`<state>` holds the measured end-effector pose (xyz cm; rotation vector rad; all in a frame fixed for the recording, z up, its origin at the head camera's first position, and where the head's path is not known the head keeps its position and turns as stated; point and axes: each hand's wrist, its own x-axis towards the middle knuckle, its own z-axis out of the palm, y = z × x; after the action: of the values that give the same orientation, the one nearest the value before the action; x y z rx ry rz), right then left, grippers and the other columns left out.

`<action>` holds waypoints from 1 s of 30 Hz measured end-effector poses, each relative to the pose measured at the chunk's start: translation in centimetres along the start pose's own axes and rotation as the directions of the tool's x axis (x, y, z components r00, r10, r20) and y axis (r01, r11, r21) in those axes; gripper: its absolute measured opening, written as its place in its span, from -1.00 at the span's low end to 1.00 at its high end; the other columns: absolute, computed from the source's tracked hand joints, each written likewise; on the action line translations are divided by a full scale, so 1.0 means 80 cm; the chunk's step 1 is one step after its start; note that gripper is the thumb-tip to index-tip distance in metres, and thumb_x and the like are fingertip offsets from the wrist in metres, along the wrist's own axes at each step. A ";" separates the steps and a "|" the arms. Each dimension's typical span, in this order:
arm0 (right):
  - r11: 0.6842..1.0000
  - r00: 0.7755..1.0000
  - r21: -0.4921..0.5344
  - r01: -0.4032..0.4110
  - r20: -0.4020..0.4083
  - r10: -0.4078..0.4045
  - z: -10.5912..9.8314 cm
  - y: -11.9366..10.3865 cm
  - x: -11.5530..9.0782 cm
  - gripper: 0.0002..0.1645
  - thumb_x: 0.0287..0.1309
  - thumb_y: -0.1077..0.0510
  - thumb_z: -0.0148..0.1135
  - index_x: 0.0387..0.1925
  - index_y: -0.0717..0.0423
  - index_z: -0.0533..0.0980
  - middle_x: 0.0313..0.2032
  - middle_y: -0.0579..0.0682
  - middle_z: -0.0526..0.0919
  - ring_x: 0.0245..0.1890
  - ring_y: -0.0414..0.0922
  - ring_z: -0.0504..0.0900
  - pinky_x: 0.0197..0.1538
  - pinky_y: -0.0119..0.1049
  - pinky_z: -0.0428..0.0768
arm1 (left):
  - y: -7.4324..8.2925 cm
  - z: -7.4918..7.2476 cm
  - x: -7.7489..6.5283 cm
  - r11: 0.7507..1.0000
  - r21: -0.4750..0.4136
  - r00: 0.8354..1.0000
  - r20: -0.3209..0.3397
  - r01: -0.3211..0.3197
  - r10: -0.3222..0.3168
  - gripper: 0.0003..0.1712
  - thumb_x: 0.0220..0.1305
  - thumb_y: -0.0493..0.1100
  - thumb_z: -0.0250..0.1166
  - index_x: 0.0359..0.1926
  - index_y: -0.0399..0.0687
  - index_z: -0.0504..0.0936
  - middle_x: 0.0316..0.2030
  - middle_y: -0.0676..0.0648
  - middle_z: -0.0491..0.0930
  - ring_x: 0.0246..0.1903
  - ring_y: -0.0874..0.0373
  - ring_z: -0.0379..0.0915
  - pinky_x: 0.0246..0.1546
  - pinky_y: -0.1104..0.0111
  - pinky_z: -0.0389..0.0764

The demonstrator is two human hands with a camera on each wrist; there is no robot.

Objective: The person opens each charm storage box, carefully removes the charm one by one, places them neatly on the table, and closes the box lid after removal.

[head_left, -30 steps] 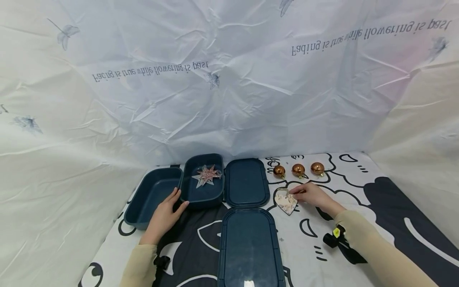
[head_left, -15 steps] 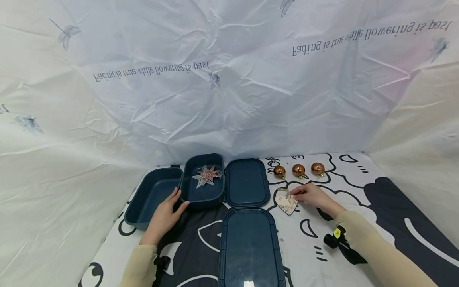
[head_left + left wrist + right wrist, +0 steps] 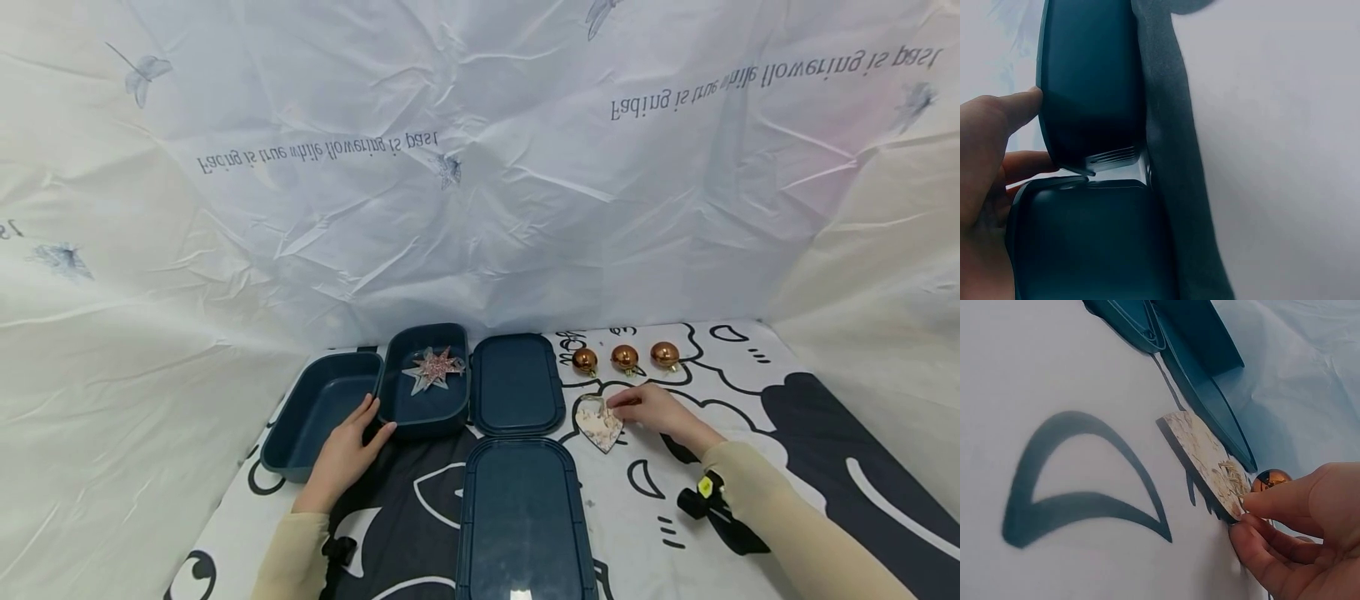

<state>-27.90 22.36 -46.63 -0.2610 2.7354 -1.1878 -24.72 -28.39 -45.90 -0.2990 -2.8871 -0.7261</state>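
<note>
"Where's the left hand (image 3: 982,165)?"
"At the left edge, thumb touching the upper box (image 3: 1094,69), another finger near the gap above the lower box (image 3: 1091,244)."
"And right of those?"
"Cloth (image 3: 1272,156), dark band beside white."

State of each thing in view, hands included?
Left rounded navy plastic box: open, unlidded.
Right rounded navy plastic box: open, unlidded.
Glittery pink star: in the right box.
Far navy plastic lid: off, flat.
Near navy plastic lid: off, flat.
Cream heart-shaped ornament: pinched, unclear whether lifted.
Three shiny copper balls: lined up.
Left hand: touching right box.
Right hand: pinching heart.
</note>
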 end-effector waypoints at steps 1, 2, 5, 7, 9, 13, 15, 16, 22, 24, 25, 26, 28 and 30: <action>1.000 1.000 0.004 0.000 0.000 0.000 -0.001 0.000 0.001 -0.67 0.34 0.22 0.27 0.05 0.34 0.64 -0.03 0.23 0.70 -0.25 -0.10 0.60 -0.27 -0.22 0.56 | 0.000 0.000 0.000 1.000 -0.001 1.000 0.002 0.002 -0.002 -0.17 0.48 0.19 0.18 0.51 -0.25 0.23 0.51 -0.31 0.10 0.40 -0.31 0.18 0.27 -0.19 0.34; 1.000 1.000 0.009 0.000 0.002 0.000 -0.002 0.000 0.002 -0.66 0.34 0.23 0.26 0.06 0.35 0.63 -0.03 0.23 0.69 -0.25 -0.10 0.61 -0.27 -0.22 0.57 | 0.000 0.000 0.000 1.000 -0.002 1.000 0.003 0.003 -0.003 -0.17 0.47 0.18 0.18 0.51 -0.25 0.23 0.51 -0.31 0.10 0.40 -0.31 0.18 0.27 -0.19 0.34; 1.000 1.000 0.008 -0.001 0.008 0.001 -0.005 0.000 0.006 -0.62 0.36 0.23 0.23 0.11 0.36 0.60 -0.03 0.23 0.68 -0.24 -0.08 0.62 -0.26 -0.19 0.59 | -0.001 0.001 0.000 1.000 -0.005 1.000 0.000 0.004 -0.004 -0.18 0.47 0.16 0.20 0.51 -0.24 0.24 0.50 -0.31 0.11 0.39 -0.31 0.19 0.26 -0.19 0.35; 1.000 1.000 -0.017 0.001 0.010 -0.001 -0.010 -0.003 0.010 -0.61 0.37 0.21 0.21 0.14 0.34 0.59 0.00 0.24 0.67 -0.19 -0.04 0.63 -0.22 -0.16 0.61 | -0.002 0.001 0.000 1.000 -0.001 1.000 -0.004 0.001 -0.001 -0.18 0.47 0.18 0.19 0.50 -0.25 0.24 0.50 -0.32 0.11 0.38 -0.33 0.19 0.25 -0.20 0.36; 0.999 1.000 -0.040 0.007 0.006 -0.007 -0.013 -0.007 0.016 -0.61 0.39 0.20 0.20 0.15 0.32 0.59 0.03 0.27 0.65 -0.12 0.03 0.65 -0.15 -0.11 0.64 | -0.002 0.001 -0.001 1.000 -0.001 1.000 -0.006 0.002 -0.002 -0.17 0.47 0.19 0.18 0.50 -0.25 0.24 0.50 -0.31 0.11 0.39 -0.32 0.19 0.25 -0.20 0.36; 1.000 1.000 -0.018 0.010 -0.003 -0.010 -0.018 -0.028 0.030 -0.58 0.42 0.17 0.18 0.20 0.32 0.56 0.13 0.30 0.59 0.01 0.15 0.64 -0.01 0.00 0.64 | -0.004 0.000 -0.002 1.000 -0.002 1.000 -0.004 0.009 -0.009 -0.17 0.47 0.19 0.19 0.50 -0.24 0.24 0.50 -0.30 0.11 0.39 -0.31 0.19 0.26 -0.19 0.35; 1.000 1.000 -0.011 0.018 -0.004 -0.018 -0.018 -0.041 0.038 -0.57 0.44 0.16 0.16 0.21 0.33 0.55 0.15 0.31 0.57 0.01 0.16 0.64 0.00 0.01 0.64 | -0.006 0.000 -0.003 1.000 0.001 1.000 -0.005 0.012 -0.012 -0.17 0.46 0.19 0.19 0.50 -0.24 0.25 0.50 -0.30 0.11 0.39 -0.31 0.19 0.26 -0.19 0.35; 1.000 1.000 -0.011 0.025 -0.003 -0.025 -0.017 -0.047 0.042 -0.56 0.44 0.15 0.15 0.22 0.33 0.54 0.15 0.31 0.57 0.01 0.17 0.64 0.00 0.02 0.64 | -0.006 -0.001 -0.003 1.000 0.003 1.000 -0.005 0.012 -0.012 -0.17 0.47 0.19 0.19 0.50 -0.24 0.25 0.50 -0.30 0.11 0.39 -0.31 0.19 0.26 -0.19 0.35; 0.998 0.998 0.004 0.060 0.015 -0.060 -0.008 -0.084 0.065 -0.54 0.47 0.14 0.13 0.26 0.30 0.52 0.13 0.26 0.61 0.04 0.15 0.64 0.05 0.06 0.62 | -0.006 -0.001 -0.004 1.000 0.010 1.000 -0.009 0.014 -0.014 -0.17 0.47 0.20 0.18 0.50 -0.25 0.25 0.50 -0.31 0.11 0.38 -0.32 0.20 0.25 -0.20 0.36; 0.997 0.997 0.020 0.073 0.022 -0.073 -0.005 -0.096 0.072 -0.53 0.48 0.14 0.12 0.28 0.30 0.50 0.06 0.25 0.65 -0.11 0.11 0.67 -0.02 0.02 0.63 | -0.006 0.000 -0.003 1.000 0.013 1.000 -0.007 0.018 -0.017 -0.17 0.47 0.20 0.17 0.50 -0.24 0.24 0.50 -0.31 0.12 0.38 -0.32 0.20 0.26 -0.19 0.36; 0.996 0.996 0.020 0.082 0.023 -0.082 -0.004 -0.101 0.075 -0.53 0.48 0.13 0.12 0.28 0.29 0.50 0.03 0.22 0.66 -0.21 0.05 0.67 -0.10 -0.04 0.64 | -0.005 0.000 -0.003 1.000 0.014 1.000 -0.004 0.018 -0.018 -0.17 0.47 0.21 0.17 0.51 -0.23 0.24 0.50 -0.30 0.11 0.38 -0.32 0.20 0.26 -0.19 0.36; 0.995 0.995 0.026 0.093 0.028 -0.094 -0.003 -0.106 0.078 -0.54 0.48 0.14 0.11 0.28 0.29 0.50 -0.01 0.22 0.67 -0.35 0.00 0.63 -0.22 -0.09 0.63 | -0.005 0.001 -0.002 1.000 0.016 1.000 -0.001 0.019 -0.019 -0.16 0.47 0.21 0.17 0.51 -0.22 0.23 0.51 -0.30 0.11 0.39 -0.31 0.20 0.26 -0.19 0.35; 0.995 0.995 0.031 0.100 0.027 -0.101 0.001 -0.117 0.084 -0.55 0.48 0.11 0.12 0.28 0.23 0.52 -0.06 0.17 0.69 -0.59 -0.10 0.44 -0.44 -0.18 0.49 | -0.004 0.001 0.000 1.000 0.015 1.000 0.004 0.021 -0.021 -0.16 0.47 0.22 0.16 0.52 -0.21 0.22 0.51 -0.28 0.11 0.40 -0.30 0.19 0.27 -0.18 0.35; 0.993 0.994 0.060 0.105 0.034 -0.107 0.005 -0.130 0.090 -0.55 0.49 0.09 0.13 0.28 0.19 0.53 -0.01 0.16 0.67 -0.59 -0.16 0.39 -0.48 -0.21 0.46 | -0.003 0.001 0.000 1.000 0.013 1.000 0.003 0.018 -0.018 -0.16 0.47 0.21 0.17 0.52 -0.22 0.22 0.51 -0.29 0.11 0.40 -0.31 0.18 0.28 -0.18 0.34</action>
<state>-33.78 13.54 -39.74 -0.4212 2.6798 -1.2733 -24.82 -28.58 -46.11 -0.2725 -2.8998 -0.7098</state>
